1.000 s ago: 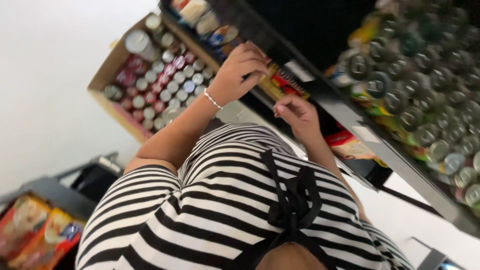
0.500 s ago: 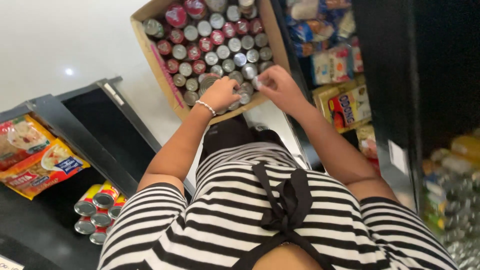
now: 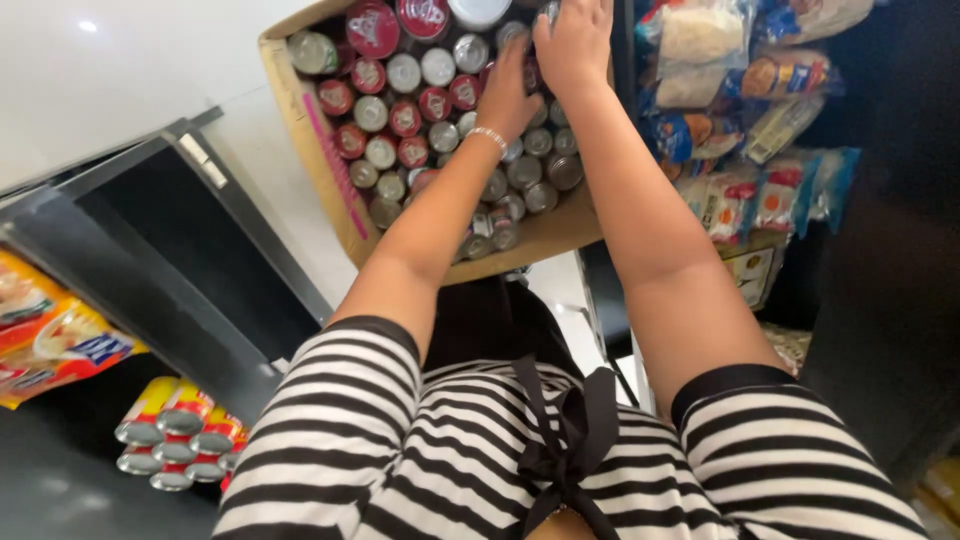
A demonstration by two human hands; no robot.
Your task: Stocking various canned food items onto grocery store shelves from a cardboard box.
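Both hands' (image 3: 545, 65) fingertips hidden among cans (image 3: 400, 110)

Both hands have moved from the shelf edge into the cardboard box (image 3: 320, 150). The left hand (image 3: 508, 95) now rests on the cans (image 3: 400, 110) at upper centre of the frame. The right hand (image 3: 575, 40) has advanced to the top edge, over cans.
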